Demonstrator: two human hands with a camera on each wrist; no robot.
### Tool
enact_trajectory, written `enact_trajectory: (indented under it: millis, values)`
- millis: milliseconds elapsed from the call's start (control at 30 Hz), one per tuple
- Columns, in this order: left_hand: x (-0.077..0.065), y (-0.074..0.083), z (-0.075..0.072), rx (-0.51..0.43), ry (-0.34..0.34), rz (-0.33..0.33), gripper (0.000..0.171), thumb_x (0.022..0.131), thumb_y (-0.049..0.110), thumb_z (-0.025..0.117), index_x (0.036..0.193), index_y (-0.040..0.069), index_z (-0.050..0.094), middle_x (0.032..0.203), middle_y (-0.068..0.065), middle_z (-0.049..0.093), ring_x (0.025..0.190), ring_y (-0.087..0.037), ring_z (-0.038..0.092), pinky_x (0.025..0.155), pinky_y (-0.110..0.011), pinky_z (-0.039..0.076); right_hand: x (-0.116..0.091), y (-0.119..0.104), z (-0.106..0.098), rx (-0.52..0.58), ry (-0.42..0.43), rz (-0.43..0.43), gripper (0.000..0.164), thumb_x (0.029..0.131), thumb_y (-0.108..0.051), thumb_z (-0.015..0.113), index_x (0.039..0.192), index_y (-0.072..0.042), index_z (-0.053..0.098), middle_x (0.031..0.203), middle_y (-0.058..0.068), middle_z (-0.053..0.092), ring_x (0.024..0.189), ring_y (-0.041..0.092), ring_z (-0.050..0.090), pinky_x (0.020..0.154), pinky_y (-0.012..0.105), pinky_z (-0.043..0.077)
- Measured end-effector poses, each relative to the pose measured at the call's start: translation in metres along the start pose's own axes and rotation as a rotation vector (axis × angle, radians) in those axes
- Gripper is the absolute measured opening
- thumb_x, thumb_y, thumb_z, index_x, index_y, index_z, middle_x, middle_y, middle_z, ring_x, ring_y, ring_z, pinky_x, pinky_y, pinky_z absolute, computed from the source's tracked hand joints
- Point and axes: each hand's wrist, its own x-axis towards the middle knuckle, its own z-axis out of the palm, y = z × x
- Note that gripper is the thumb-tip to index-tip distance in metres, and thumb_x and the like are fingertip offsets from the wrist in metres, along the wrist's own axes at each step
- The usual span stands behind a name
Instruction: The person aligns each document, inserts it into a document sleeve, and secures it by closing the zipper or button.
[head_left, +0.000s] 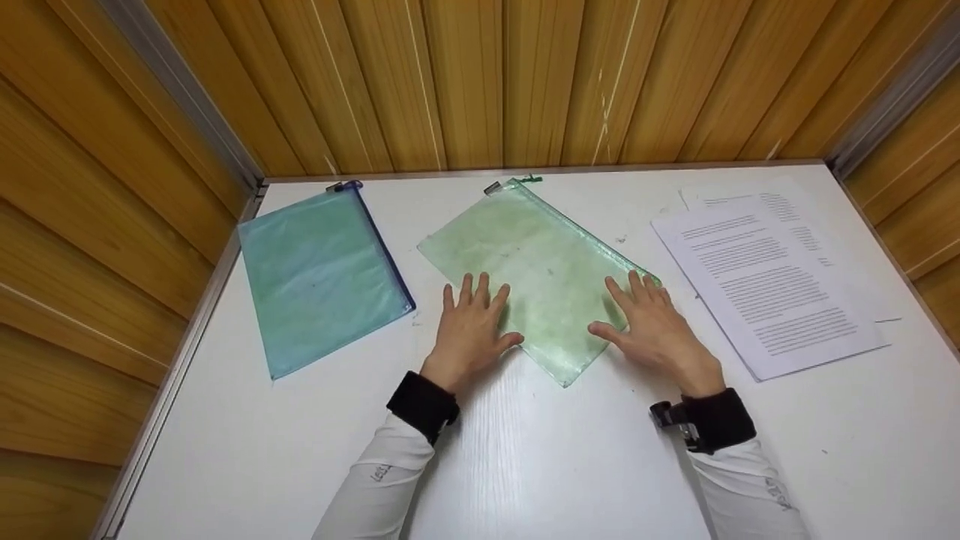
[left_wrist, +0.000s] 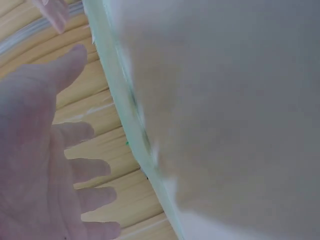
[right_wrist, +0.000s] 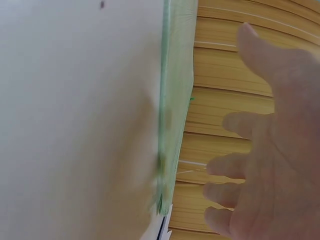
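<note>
A translucent pale green zip pouch (head_left: 544, 259) lies flat at a slant on the white table, a green zipper along its upper right edge. My left hand (head_left: 471, 322) is over its lower left edge, fingers straight and spread. Over the lower right edge is my right hand (head_left: 656, 330), its fingers spread as well, near the zipper's lower end. Both wrist views show a gap between the palm and the pouch edge (left_wrist: 120, 85), and neither hand holds anything. Fingertips of the other hand appear in the left wrist view's top corner.
A blue-green zip pouch (head_left: 322, 281) with a dark blue zipper lies to the left on the table (head_left: 540, 465). Printed paper sheets (head_left: 772, 292) are stacked loosely at the right. Wood-patterned walls (head_left: 465, 82) rise behind and at both sides.
</note>
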Motion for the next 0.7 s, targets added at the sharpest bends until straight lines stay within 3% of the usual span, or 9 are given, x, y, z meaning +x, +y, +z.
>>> enact_trajectory:
  millis: [267, 400, 700]
  values:
    - [0.016, 0.001, -0.001, -0.023, -0.158, -0.006, 0.075, 0.097, 0.065, 0.041, 0.158, 0.023, 0.026, 0.164, -0.019, 0.025, 0.152, -0.039, 0.023, 0.12, -0.06, 0.025, 0.002, -0.008, 0.007, 0.015, -0.101, -0.019, 0.083, 0.096, -0.063, 0.049, 0.156, -0.01, 0.029, 0.165, 0.026, 0.007, 0.152, 0.048, 0.005, 0.117, 0.069, 0.017]
    - [0.024, -0.001, -0.002, -0.065, -0.233, -0.022, 0.077, 0.097, 0.063, 0.043, 0.159, 0.021, 0.023, 0.165, -0.02, 0.02, 0.153, -0.041, 0.018, 0.122, -0.057, 0.023, 0.005, -0.011, 0.009, -0.004, -0.125, -0.031, 0.081, 0.096, -0.061, 0.049, 0.156, -0.01, 0.03, 0.165, 0.025, 0.008, 0.153, 0.046, 0.004, 0.117, 0.067, 0.021]
    - [0.031, -0.002, -0.003, -0.115, -0.332, -0.026, 0.079, 0.099, 0.059, 0.045, 0.16, 0.016, 0.02, 0.166, -0.021, 0.01, 0.154, -0.043, 0.01, 0.125, -0.05, 0.02, 0.012, -0.014, 0.015, -0.098, -0.191, -0.063, 0.08, 0.097, -0.059, 0.049, 0.157, -0.01, 0.026, 0.164, 0.029, 0.006, 0.152, 0.05, 0.006, 0.111, 0.068, 0.032]
